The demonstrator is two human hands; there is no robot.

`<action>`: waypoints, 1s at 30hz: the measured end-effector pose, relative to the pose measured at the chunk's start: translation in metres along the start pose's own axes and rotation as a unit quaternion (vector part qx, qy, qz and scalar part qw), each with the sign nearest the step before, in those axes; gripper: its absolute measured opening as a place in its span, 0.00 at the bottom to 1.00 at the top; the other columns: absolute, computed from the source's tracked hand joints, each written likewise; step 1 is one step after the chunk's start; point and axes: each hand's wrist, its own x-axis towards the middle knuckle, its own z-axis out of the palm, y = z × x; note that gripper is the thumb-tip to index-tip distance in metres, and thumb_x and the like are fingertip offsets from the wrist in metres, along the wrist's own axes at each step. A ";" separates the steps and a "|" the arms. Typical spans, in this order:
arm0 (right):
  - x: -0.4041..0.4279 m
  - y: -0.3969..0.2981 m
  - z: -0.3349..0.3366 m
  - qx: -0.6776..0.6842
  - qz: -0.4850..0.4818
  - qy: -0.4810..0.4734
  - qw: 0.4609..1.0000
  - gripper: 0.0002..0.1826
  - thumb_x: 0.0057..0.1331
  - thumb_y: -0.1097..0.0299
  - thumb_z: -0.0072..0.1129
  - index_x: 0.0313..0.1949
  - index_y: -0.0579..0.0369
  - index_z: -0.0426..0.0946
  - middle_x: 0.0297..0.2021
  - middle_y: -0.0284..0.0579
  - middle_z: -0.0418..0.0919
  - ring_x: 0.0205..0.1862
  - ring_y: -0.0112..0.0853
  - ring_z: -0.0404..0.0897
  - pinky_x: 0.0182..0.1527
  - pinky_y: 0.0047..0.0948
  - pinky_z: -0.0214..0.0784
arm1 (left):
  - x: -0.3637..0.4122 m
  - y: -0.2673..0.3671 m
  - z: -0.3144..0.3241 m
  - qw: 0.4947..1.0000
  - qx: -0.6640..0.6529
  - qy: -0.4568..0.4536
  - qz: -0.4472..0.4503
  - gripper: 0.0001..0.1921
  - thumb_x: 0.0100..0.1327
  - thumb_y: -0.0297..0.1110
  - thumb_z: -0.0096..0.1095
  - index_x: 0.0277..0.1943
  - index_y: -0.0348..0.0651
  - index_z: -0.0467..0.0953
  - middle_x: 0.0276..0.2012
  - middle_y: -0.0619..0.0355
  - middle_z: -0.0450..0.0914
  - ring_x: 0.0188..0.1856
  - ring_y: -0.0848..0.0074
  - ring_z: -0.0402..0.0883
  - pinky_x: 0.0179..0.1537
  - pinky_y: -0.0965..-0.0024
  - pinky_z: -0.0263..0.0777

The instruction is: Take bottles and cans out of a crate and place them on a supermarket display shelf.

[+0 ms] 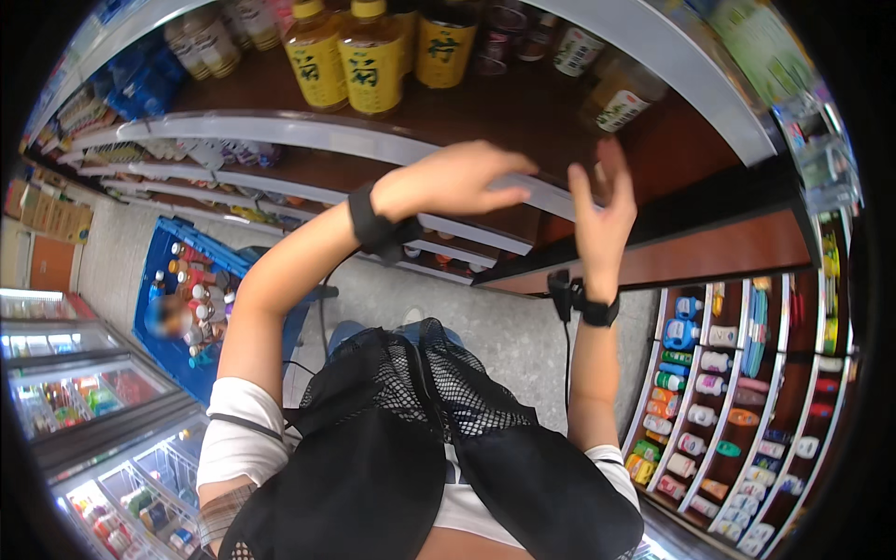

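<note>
My left hand (pixel 462 178) reaches over the white front edge of a brown store shelf (pixel 483 122), fingers apart, holding nothing. To its right, my right hand (pixel 607 192) points toward the shelf with spread fingers, also without anything in it. Just beyond my right fingertips is a clear plastic bottle with a white label (pixel 621 108), somewhat blurred. Farther back stands a similar bottle (pixel 577 50). Yellow-labelled drink bottles (pixel 371 66) with yellow caps are on the left part of this shelf, beside another yellow-labelled bottle (pixel 446 52). Both wrists wear black straps.
A blue plastic crate (pixel 150 262) of assorted bottles stands at the left on the grey floor. Lower shelves run below my hands. Shelves of household bottles (pixel 710 360) line the right side, and glass-fronted refrigerated cases (pixel 91 399) are at the lower left.
</note>
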 end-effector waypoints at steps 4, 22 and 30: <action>-0.062 -0.011 0.028 0.040 -0.050 -0.185 0.981 0.19 0.58 0.70 0.65 0.49 0.63 0.76 0.47 0.54 0.79 0.50 0.44 0.79 0.53 0.34 0.69 | -0.087 0.017 0.018 0.982 0.118 0.143 0.031 0.17 0.62 0.40 0.61 0.50 0.41 0.76 0.47 0.47 0.79 0.52 0.56 0.77 0.53 0.57 0.71; -0.155 -0.003 0.091 0.147 0.057 -0.673 0.723 0.19 0.61 0.66 0.62 0.48 0.64 0.78 0.45 0.54 0.81 0.48 0.39 0.81 0.52 0.32 0.70 | -0.393 0.024 0.217 0.632 -0.092 0.421 -0.644 0.15 0.63 0.36 0.62 0.44 0.32 0.77 0.34 0.52 0.83 0.35 0.73 0.82 0.39 0.68 0.76; -0.170 -0.036 0.105 0.140 0.029 -0.707 0.693 0.19 0.61 0.64 0.62 0.49 0.61 0.77 0.42 0.53 0.81 0.45 0.40 0.81 0.50 0.34 0.71 | -0.444 -0.010 0.260 0.545 -0.146 0.353 -0.746 0.25 0.59 0.49 0.65 0.47 0.31 0.76 0.34 0.50 0.83 0.35 0.68 0.83 0.37 0.68 0.77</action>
